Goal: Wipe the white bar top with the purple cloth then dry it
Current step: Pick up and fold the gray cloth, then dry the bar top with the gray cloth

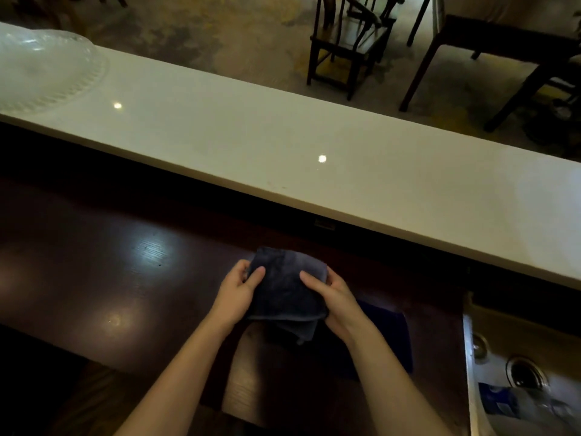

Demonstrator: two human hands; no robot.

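The white bar top [283,146] runs as a long strip from upper left to right, above the dark wooden counter [94,247]. I hold a folded grey-blue cloth [284,287] over the counter with both hands. My left hand [235,294] grips its left edge, thumb on top. My right hand [333,297] grips its right edge. A dark purple cloth [393,338] lies flat on the counter under my right forearm, partly hidden.
A clear glass dish [44,70] sits on the bar top's left end. A steel sink [522,372] with a drain is at lower right, a plastic bottle [515,401] lying in it. Dark wooden chairs [349,42] and a table [503,48] stand beyond the bar.
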